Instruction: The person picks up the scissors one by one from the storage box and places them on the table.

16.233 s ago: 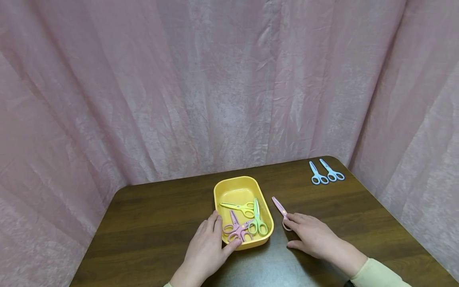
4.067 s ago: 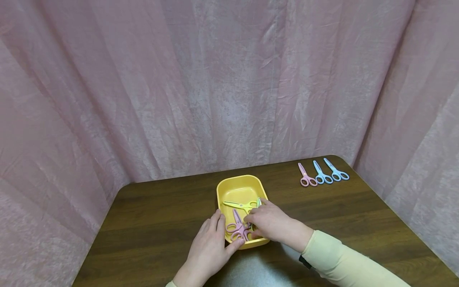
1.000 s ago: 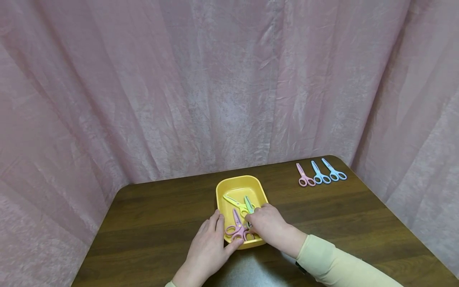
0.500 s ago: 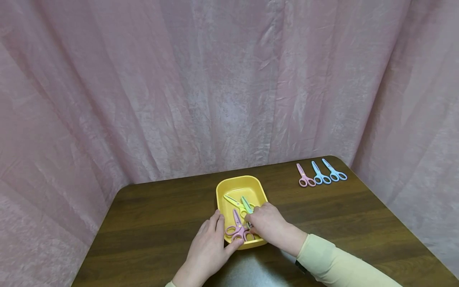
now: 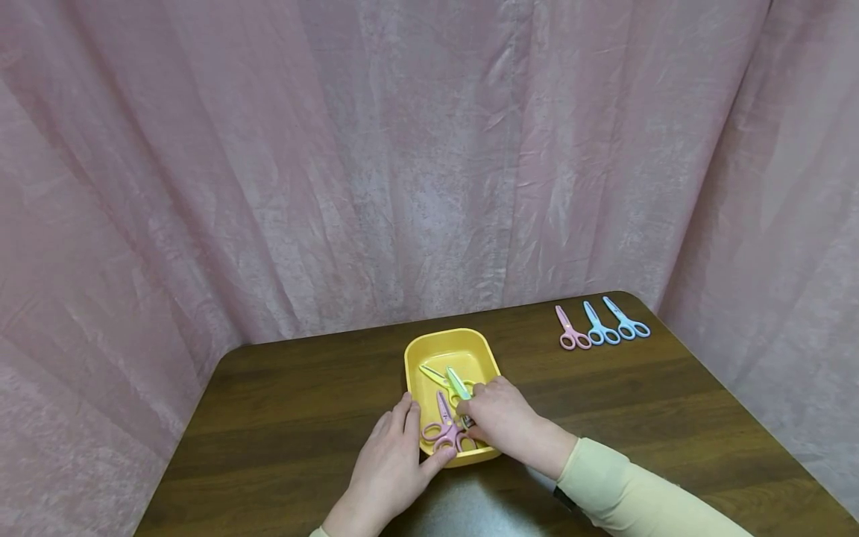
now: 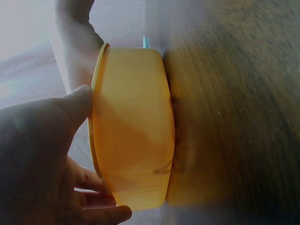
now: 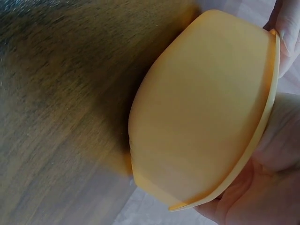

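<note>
In the head view, my left hand [image 5: 391, 459] rests at the near left corner of a yellow tray [image 5: 438, 334], its fingers straight along the left rim and its thumb on the near rim. My right hand [image 5: 503, 419] reaches over the right rim and holds green scissors [image 5: 458, 382]; their blades show, their handles are hidden under the fingers. Yellow scissors [image 5: 436, 375] lie beneath the green blades. Purple scissors [image 5: 447, 427] with spread handles lie in the near part of the tray. The wrist views show mostly the tray's outer wall [image 6: 133, 122].
At the back right of the brown table [image 5: 302, 403] lie pink scissors [image 5: 569, 330] beside two light blue scissors [image 5: 599, 325], side by side in a row. A pink curtain [image 5: 416, 164] hangs behind the table and on both sides.
Pink scissors beside the tray earlier now lie in the back row. My right hand then went into the tray; over the last second the green blades have swung left. My left hand has stayed put.
</note>
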Available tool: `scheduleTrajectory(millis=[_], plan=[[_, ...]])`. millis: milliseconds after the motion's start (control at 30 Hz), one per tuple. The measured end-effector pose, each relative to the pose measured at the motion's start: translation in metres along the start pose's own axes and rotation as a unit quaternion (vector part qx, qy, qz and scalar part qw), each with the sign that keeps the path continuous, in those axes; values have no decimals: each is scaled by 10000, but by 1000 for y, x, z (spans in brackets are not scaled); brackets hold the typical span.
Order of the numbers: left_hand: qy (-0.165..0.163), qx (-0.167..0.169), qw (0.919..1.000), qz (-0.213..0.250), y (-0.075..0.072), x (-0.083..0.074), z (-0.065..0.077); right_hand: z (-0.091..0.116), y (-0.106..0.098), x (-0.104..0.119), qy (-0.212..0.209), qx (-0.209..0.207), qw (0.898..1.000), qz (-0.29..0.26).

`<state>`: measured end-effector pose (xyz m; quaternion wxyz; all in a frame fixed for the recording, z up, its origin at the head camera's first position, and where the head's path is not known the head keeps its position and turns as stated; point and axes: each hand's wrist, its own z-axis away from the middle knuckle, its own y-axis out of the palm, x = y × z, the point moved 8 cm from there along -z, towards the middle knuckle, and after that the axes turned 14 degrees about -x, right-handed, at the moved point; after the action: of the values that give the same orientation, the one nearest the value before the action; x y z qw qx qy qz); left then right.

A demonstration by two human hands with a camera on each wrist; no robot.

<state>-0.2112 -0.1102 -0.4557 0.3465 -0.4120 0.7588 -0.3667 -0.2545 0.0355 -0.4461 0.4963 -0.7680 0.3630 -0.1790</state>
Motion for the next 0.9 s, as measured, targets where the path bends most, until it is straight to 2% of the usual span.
scheduleTrajectory(millis=[467,700,900], plan=[[-87,154,9998,26,1,1,0,0,-9,0,-112,-530,9985,-63],[-67,112,9999,51,0,0,0,2,-12,-1,-131,-845,9962,-131],[-72,107,9999,29,2,1,0,5,-14,-4,-80,-943,9954,-117]])
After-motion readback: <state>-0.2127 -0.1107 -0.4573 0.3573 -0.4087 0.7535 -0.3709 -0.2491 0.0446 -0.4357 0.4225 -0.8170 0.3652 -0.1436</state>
